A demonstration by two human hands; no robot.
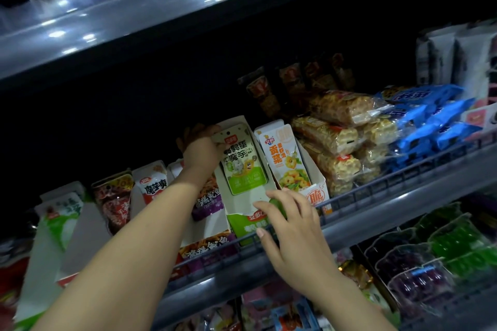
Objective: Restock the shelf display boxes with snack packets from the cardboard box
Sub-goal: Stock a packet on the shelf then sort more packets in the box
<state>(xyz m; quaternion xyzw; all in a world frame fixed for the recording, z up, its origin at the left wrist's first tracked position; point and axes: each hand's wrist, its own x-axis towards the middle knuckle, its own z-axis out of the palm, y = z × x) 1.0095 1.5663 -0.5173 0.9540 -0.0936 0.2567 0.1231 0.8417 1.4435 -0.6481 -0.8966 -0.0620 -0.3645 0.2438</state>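
Observation:
A white and green display box [242, 223] stands on the middle shelf behind a wire rail. Inside it stands a green and white snack packet [243, 164]. My left hand [200, 149] reaches into the box and holds that packet at its top left edge. My right hand [289, 226] grips the box's front lip, fingers curled over it. To the right sits a second display box [317, 188] with an orange and white packet [285, 158]. The cardboard supply box is out of view.
The wire rail [376, 188] runs along the shelf front. More packets in boxes stand to the left [113, 201]. Stacked noodle cakes [341, 140] and blue packs [430, 121] fill the right. A lower shelf holds green and purple trays [443, 250].

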